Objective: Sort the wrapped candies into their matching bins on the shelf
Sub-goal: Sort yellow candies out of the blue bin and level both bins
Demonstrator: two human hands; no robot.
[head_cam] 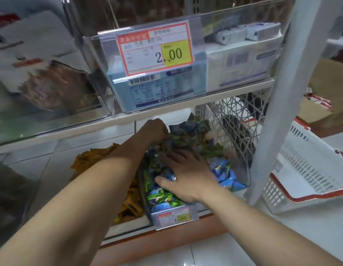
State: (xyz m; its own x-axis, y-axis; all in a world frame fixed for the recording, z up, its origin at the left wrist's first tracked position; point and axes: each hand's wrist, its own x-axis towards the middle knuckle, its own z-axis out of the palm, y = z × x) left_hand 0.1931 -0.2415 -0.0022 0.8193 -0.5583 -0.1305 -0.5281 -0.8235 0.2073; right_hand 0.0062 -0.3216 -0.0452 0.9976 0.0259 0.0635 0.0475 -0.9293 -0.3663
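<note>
Left hand (155,130) is seen far inside the lower shelf. Its forearm is stretched from the near left corner diagonally up and to the right, above a heap of orange-wrapped candies (90,156) lying just beside the clear bin (243,169) on its left. The wrist is bent downward and the fingers are curled into the far part of a pile of blue-and-green wrapped candies (188,131). The fingertips are buried among the wrappers, so whether anything is actually gripped cannot be told.

The pile is held in the clear bin on the lower shelf, and a small price tag (174,217) marked 1.00 is fixed to the bin's near front. On the shelf above, a larger clear container is fronted by a red-bordered price tag (155,48) marked 2.00, with pale boxes seen through its wall.

The right hand (189,175) is laid palm down on the near middle of the pile, with the fingers straight and spread, pointing left and far, and the thumb stretched out to the left. Nothing is grasped by it — it is only pressed flat on the wrappers. Its forearm is extended from the near right corner.

Right of the bin, a white lattice basket (234,112) stands close against its wall. Beyond a white upright post (282,93), a white slotted basket with a red rim (305,169) is seen tilted.
</note>
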